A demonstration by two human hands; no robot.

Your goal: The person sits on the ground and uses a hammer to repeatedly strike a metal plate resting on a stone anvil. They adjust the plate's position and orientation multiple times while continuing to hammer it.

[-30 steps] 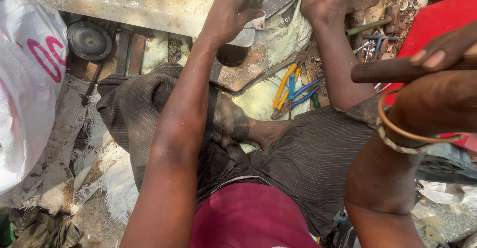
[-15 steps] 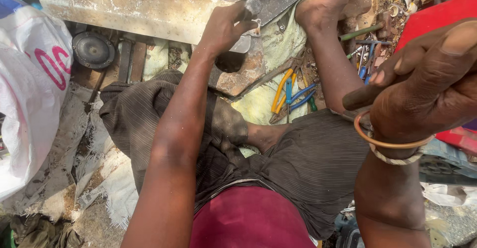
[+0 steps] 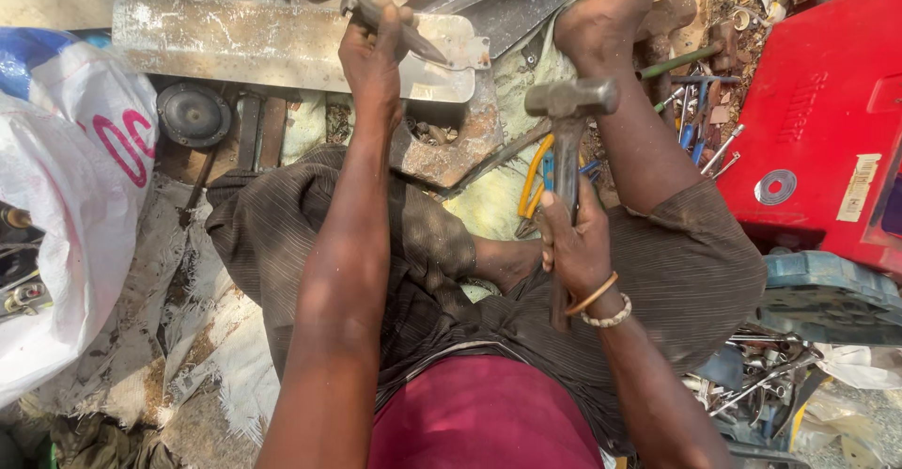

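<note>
From the head view we look down on our right hand, closed tight around the shaft of a hammer; its long axis runs nearly straight away from us, the metal head at the far end and lying crosswise, just short of a bare foot. Our left hand is clamped on a dark chisel-like tool that slants from upper left to lower right, its tip resting on a long, worn metal plate lying left to right across the ground. We sit on rough ground strewn with scrap: a white sack at the left, a red box at the right, yellow-handled pliers by the leg, and loose tools at the lower right. Against the picture half a second ago, the hammer, then raised close to the camera at the right, has come down to the middle, while the left hand has stayed on the plate.
</note>
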